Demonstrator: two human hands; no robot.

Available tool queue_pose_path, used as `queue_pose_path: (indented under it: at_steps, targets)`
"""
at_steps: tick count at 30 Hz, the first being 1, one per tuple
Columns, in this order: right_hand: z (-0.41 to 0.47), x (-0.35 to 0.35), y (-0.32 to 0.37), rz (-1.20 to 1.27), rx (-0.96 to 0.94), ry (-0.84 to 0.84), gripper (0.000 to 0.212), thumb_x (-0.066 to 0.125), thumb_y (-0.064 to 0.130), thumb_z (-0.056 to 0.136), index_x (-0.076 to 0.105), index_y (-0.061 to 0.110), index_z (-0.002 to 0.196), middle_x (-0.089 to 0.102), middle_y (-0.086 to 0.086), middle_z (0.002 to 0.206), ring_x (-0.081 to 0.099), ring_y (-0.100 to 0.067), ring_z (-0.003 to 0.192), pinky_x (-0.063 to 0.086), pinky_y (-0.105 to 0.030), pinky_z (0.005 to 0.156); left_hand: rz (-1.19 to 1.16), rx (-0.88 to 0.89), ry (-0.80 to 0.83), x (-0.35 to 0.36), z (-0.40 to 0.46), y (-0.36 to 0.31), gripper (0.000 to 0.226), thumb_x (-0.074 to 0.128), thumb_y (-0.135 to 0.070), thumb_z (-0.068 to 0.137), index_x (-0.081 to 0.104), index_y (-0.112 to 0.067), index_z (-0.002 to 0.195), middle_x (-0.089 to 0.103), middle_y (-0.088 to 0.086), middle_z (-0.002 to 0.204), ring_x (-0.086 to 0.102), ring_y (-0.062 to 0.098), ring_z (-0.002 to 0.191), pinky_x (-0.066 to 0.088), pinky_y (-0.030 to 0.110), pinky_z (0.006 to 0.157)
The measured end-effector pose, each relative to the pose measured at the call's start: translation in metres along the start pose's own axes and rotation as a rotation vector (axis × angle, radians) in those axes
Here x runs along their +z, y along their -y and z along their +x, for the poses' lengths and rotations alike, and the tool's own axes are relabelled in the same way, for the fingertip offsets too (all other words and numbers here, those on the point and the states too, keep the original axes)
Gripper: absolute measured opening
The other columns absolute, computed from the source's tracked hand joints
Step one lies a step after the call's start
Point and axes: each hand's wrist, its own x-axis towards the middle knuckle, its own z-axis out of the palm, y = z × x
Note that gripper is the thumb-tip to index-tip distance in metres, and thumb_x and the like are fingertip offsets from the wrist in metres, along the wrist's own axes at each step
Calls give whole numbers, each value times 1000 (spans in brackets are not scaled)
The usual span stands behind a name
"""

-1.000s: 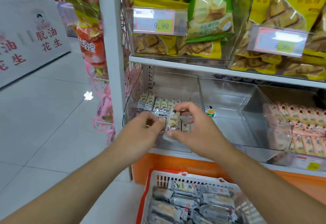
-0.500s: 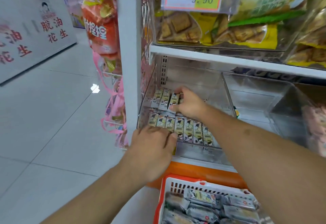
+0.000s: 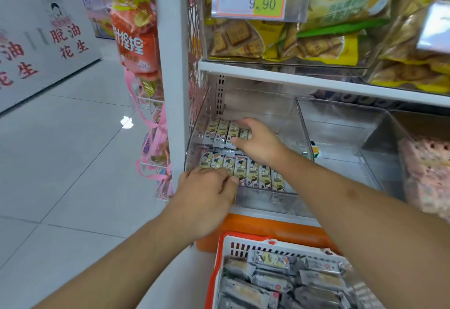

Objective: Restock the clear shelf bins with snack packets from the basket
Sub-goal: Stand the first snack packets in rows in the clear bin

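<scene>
Basket (image 3: 220, 260): closest to you, below both hands and between your forearms; white mesh with an orange rim, well stocked with snack packets (image 3: 270, 258) in a loose heap.
Left hand (image 3: 207, 201): at the front wall of the clear bin (image 3: 267, 199), knuckles up, fingers curled down onto the near row of packets (image 3: 253, 174). Whether it pinches one or only presses the row square, you cannot tell from here.
Right hand (image 3: 258, 141): further in, past your left hand, fingers bent over the right end of the far row of packets (image 3: 220, 131), apparently gripping the last one set there.
Hands together or apart: apart, one on each row, inside the same bin.
Step in hand: lining up packets in this bin, by the look of it; the near row is seven or so across, the far row about four.
Next move: likely free your right hand, draw it back to the basket for another packet, and lay it just right of the far row, where bare bin floor shows.
Beyond your right hand: the neighbouring clear bin (image 3: 341, 123) looks almost bare and probably needs stock after this one.
</scene>
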Motion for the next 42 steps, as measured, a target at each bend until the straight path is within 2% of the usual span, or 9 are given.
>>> queue_pose_path:
  at_steps: [7, 11, 16, 20, 24, 31, 35, 38, 42]
  targets:
    - [-133, -35, 4, 162, -186, -123, 8, 66, 19, 100, 66, 25, 105, 64, 7, 107, 61, -7, 99, 50, -21, 84, -100, 190, -160, -3, -33, -17, 20, 52, -33, 104, 68, -22, 108, 62, -10, 105, 51, 9, 105, 35, 24, 87]
    - [-210, -19, -46, 143, -31, 105, 7, 63, 16, 101, 64, 23, 100, 65, 1, 90, 61, -18, 82, 52, -31, 74, -29, 108, 99, 17, -54, -24, 19, 52, -36, 104, 66, -24, 98, 66, -8, 92, 62, 14, 86, 46, 31, 75]
    - [-271, 50, -155, -249, 229, 609, 17, 58, 19, 98, 49, 33, 98, 60, -7, 98, 62, -37, 90, 53, -50, 76, 265, 51, 586, 82, -85, 4, 35, 43, -43, 107, 65, -17, 109, 69, 4, 109, 63, 24, 99, 48, 34, 82]
    - [-315, 77, -164, -368, 173, 651, 21, 59, 36, 101, 55, 18, 112, 56, -3, 106, 54, -23, 94, 52, -42, 85, 391, -4, 864, 112, -110, 24, 26, 41, -43, 108, 59, -23, 107, 64, 5, 125, 53, 18, 97, 40, 30, 83]
    - [-328, 101, -137, -314, 162, 652, 31, 60, 46, 101, 50, 18, 109, 58, -8, 110, 57, -24, 96, 46, -37, 74, 381, -4, 891, 126, -114, 24, 35, 45, -43, 106, 63, -20, 125, 65, 5, 125, 60, 21, 106, 49, 34, 93]
    - [-325, 122, -140, -191, 340, 592, 26, 76, 21, 89, 61, 21, 111, 66, -3, 107, 64, -26, 95, 59, -39, 76, 441, -34, 945, 129, -108, 18, 39, 43, -45, 105, 58, -20, 132, 64, 4, 129, 60, 21, 111, 50, 39, 98]
    - [-304, 76, -130, -100, 292, 632, 25, 83, 14, 87, 67, 20, 105, 64, -1, 118, 63, -25, 107, 52, -33, 76, 519, -6, 938, 118, -97, 4, 37, 44, -36, 105, 66, -8, 115, 68, 10, 104, 59, 19, 86, 52, 42, 86]
    - [-288, 28, -108, -19, 223, 594, 37, 85, 5, 79, 70, 30, 101, 66, 8, 112, 67, -19, 103, 60, -46, 86, 331, 8, 816, 103, -86, -21, 38, 46, -30, 106, 62, 4, 109, 61, 23, 91, 49, 20, 69, 44, 41, 67]
    - [-276, -34, -73, 150, 58, 470, 43, 82, -3, 75, 67, 33, 94, 67, 14, 110, 65, -11, 112, 53, -43, 99, -255, -138, 788, 85, -80, -54, 36, 55, -48, 103, 70, -17, 113, 70, -4, 95, 68, 13, 87, 59, 32, 80]
